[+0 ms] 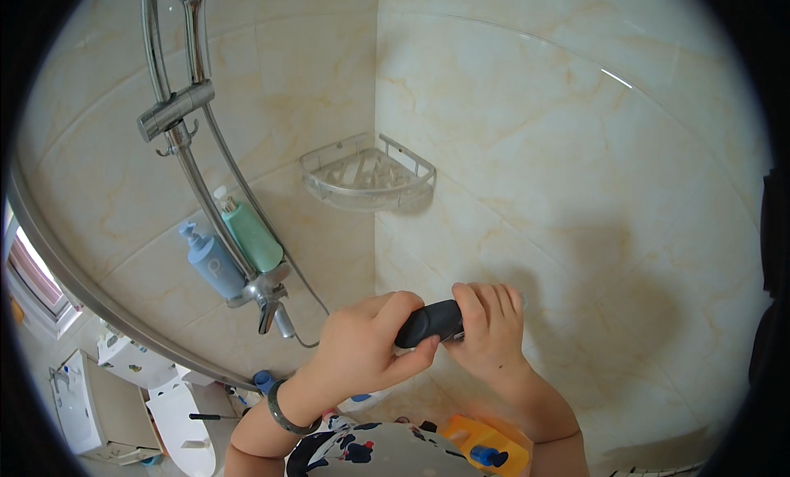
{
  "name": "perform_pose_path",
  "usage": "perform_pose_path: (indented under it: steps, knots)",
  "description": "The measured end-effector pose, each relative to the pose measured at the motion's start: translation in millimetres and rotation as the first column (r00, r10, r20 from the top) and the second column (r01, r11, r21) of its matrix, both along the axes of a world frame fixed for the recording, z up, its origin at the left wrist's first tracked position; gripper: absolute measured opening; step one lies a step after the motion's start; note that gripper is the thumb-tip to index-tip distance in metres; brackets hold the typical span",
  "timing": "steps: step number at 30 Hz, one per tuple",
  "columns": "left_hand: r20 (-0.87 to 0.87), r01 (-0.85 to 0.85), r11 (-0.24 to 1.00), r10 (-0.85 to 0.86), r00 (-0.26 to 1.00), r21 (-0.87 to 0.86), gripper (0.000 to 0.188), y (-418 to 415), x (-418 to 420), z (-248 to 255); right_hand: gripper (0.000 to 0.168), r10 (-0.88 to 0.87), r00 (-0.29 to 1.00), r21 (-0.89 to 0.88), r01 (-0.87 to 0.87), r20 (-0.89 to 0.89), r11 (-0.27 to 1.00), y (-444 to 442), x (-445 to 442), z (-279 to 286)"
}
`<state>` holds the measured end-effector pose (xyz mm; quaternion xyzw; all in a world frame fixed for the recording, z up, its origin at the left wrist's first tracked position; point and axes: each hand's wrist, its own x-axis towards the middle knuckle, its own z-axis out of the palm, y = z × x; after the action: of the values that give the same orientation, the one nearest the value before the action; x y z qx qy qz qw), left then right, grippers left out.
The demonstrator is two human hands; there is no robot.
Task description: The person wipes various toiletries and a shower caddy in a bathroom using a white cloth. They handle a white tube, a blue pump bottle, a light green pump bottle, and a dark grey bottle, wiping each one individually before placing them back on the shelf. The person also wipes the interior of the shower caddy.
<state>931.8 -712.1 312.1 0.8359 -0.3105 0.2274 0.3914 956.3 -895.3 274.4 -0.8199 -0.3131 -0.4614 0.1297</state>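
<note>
Both of my hands are raised in front of the tiled shower wall. My left hand [376, 335] grips one end of a black rounded plastic object [430, 324], thumb below and fingers above. Curled around its other end is my right hand [490, 326], so most of that side is hidden. A bit of shiny metal or clear material shows by the right fingers. What exactly the black object is cannot be made out. On my left wrist sits a dark green bangle [285, 412].
A corner shelf [370, 184] is fixed ahead. To the left are a shower rail [200, 175], a mixer tap [265, 295], a blue pump bottle [215, 264] and a green pump bottle [253, 236]. Below lie a yellow container [512, 437], a toilet [185, 427] and a washbasin [77, 409].
</note>
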Motion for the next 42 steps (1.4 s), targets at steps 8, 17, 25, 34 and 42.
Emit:
perform_pose_path:
  steps: [8, 17, 25, 34, 42]
  knots:
    - [-0.008, -0.149, 0.987, 0.149, 0.989, -0.057, 0.017, -12.6, -0.8, -15.8, 0.050, -0.096, 0.988, 0.021, 0.094, 0.124, 0.995, 5.4, -1.3, -7.3]
    - [-0.260, -0.160, 0.987, 0.161, 0.952, 0.025, 0.018, -13.0, 4.1, -11.5, 0.048, -0.179, 0.982, 0.032, 0.177, 0.054, 0.984, 6.4, -2.0, -22.1]
    - [-0.306, -0.210, 0.971, 0.235, 0.923, 0.111, 0.024, -17.2, 3.8, -10.5, 0.046, -0.219, 0.971, 0.052, 0.215, 0.096, 0.975, 5.9, 1.9, -23.1]
    - [-0.278, -0.295, 0.949, 0.315, 0.907, 0.109, 0.021, -23.1, 19.5, -33.0, 0.042, -0.320, 0.946, 0.043, 0.319, 0.044, 0.947, 16.1, 6.7, -35.9]
    - [-0.259, -0.354, 0.931, 0.365, 0.894, 0.091, 0.021, -20.2, 25.9, -42.0, 0.043, -0.355, 0.935, 0.046, 0.355, -0.010, 0.934, 28.2, 6.8, -43.6]
